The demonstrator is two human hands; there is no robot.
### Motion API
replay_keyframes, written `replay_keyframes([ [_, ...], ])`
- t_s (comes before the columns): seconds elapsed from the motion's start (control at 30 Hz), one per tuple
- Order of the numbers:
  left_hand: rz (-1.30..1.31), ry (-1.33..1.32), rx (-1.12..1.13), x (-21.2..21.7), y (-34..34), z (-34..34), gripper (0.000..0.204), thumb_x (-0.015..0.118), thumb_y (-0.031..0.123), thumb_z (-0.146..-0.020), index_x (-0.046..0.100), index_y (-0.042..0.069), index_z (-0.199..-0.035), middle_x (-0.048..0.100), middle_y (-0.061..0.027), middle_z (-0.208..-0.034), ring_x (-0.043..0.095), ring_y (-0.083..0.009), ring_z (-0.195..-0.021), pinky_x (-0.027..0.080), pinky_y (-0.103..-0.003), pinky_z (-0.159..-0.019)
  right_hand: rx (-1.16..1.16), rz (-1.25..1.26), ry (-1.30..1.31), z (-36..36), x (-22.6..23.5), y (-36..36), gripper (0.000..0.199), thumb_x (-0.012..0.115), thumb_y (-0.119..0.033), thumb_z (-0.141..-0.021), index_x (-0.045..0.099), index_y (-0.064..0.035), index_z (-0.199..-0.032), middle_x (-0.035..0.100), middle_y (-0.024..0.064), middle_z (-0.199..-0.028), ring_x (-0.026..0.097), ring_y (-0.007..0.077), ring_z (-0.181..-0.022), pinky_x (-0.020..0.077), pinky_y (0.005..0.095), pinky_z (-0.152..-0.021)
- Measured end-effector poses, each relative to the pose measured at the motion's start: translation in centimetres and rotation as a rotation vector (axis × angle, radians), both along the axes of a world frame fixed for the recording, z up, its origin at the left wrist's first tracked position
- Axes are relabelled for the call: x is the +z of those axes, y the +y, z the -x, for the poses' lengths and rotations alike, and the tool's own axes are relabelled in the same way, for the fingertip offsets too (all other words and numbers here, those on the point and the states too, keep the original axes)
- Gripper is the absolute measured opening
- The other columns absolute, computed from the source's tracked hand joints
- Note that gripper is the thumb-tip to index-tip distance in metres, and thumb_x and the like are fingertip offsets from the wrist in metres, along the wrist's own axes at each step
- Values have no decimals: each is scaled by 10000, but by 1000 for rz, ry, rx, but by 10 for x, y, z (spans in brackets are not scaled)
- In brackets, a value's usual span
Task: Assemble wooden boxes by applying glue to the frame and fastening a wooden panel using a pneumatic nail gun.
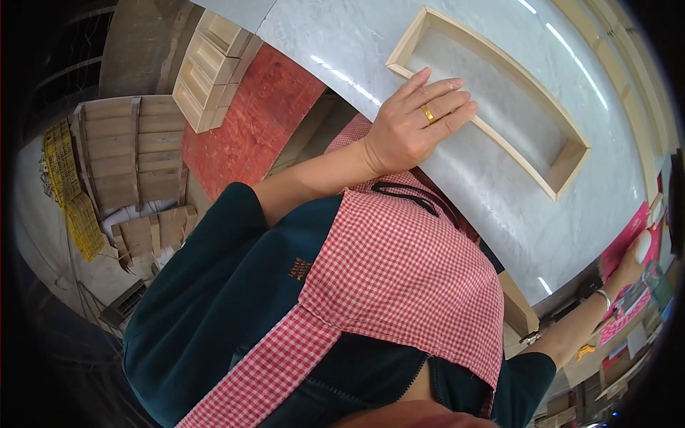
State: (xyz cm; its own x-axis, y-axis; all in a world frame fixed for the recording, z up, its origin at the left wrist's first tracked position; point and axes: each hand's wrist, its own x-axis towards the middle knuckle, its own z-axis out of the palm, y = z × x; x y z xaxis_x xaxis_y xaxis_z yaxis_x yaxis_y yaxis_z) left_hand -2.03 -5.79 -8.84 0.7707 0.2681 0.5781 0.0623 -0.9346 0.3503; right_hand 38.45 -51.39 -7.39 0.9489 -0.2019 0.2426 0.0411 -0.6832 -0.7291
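My left hand [417,125], with a gold ring on one finger, lies flat and palm down on the near rail of a long, shallow, unpainted wooden frame [567,167]. The frame lies on a white marbled tabletop [499,214]. My right hand [631,260], with a bracelet on its wrist, is stretched far out to the right rim of the view. It touches a pink sheet or board [628,239] there, and its grip is too small and bent to make out. A red checked apron over a dark green shirt fills the lower middle.
A stack of pale wooden frames [210,68] stands at the upper left beside a red board [257,121]. Wooden pallets [121,150] and yellow crates [68,185] lie on the floor at left. More wooden strips [614,43] rest along the table's far side.
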Motion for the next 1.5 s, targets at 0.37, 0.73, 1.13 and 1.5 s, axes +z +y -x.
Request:
replay_keyframes([
  [0.37,-70,-12,-136,-15,-4,21,380,680,135,-864,664,119,-1244,608,-87,-1382,545,-257,-1335,383,-462,-1143,265,-615,-313,154,78,184,508,698,-301,-922,553,123,-1161,659,217,-1000,687,229,-784,543,223,-554],
  [0.73,-89,-35,-215,-25,-1,29,469,637,289,-902,600,52,-1304,530,-127,-1463,439,-276,-1415,273,-452,-1211,917,-184,-125,298,56,329,506,737,-299,-872,563,-9,-1249,618,154,-1190,601,279,-1076,478,365,-953],
  [1.13,-59,-58,-242,-32,-1,27,443,613,284,-922,600,38,-1291,548,-142,-1435,492,-276,-1355,298,-478,-1200,1057,-168,-116,306,60,348,563,795,-141,-809,507,-18,-1277,584,154,-1212,608,279,-1064,501,364,-938],
  [1.5,-44,-87,-240,-34,-2,24,455,639,255,-888,610,24,-1280,482,-156,-1507,405,-285,-1440,300,-461,-1202,1006,-103,-200,295,61,362,508,791,-188,-846,537,-21,-1254,611,157,-1190,635,290,-1037,530,365,-908],
])
